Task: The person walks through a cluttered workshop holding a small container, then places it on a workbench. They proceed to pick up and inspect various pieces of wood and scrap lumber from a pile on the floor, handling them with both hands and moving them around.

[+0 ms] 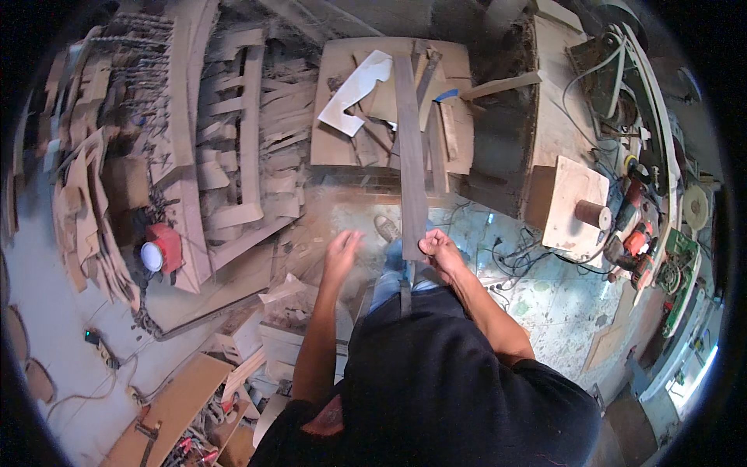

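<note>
A long, flat dark-brown wooden board (pixel 411 157) runs from in front of my body out over a wooden work table (pixel 335 55). At the board's near end, my right hand (pixel 442 252) grips its right edge, thumb on top. Whether the far end rests on the pile or hovers above it, I cannot tell. My left hand (pixel 343 252) is to the left of the board, apart from it and slightly blurred, with loosely bent fingers and nothing seen in it. A white cut-out template (pixel 353 96) and several wood strips lie on the table beside the board.
Left stands a wooden rack (pixel 251 128) of offcuts, with a red lamp-like object (pixel 164 248) at its corner. On the right bench (pixel 557 87) are a spindle-like cylinder (pixel 592 215) and red power tools (pixel 636 236). Black cables (pixel 516 257) trail across the floor.
</note>
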Demonstrator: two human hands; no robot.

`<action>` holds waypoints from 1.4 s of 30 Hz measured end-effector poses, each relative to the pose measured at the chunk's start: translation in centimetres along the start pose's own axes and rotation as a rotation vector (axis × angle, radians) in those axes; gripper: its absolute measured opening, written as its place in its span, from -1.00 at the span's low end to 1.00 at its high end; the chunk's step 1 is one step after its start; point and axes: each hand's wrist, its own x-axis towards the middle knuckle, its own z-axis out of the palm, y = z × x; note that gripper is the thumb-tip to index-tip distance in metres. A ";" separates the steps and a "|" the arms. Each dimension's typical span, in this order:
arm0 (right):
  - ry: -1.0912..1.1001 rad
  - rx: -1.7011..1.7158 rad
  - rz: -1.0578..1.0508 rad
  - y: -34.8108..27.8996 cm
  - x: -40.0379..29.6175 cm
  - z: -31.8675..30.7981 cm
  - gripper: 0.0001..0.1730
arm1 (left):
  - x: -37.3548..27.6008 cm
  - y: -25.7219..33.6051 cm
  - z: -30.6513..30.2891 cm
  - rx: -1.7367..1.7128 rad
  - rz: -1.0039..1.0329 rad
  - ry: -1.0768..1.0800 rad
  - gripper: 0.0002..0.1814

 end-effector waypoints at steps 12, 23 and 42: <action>-0.337 -0.084 -0.144 -1.8 1.7 7.1 -0.81 | 4.5 11.1 3.5 -0.659 0.015 -0.332 0.04; 0.141 -0.404 -0.026 2.6 13.7 -5.4 -0.83 | 4.5 2.9 2.9 -0.580 -0.315 -0.052 -0.03; 0.579 -0.849 -0.008 1.4 36.4 -9.7 -0.51 | 0.4 -4.5 3.2 -0.587 -0.614 0.190 -0.08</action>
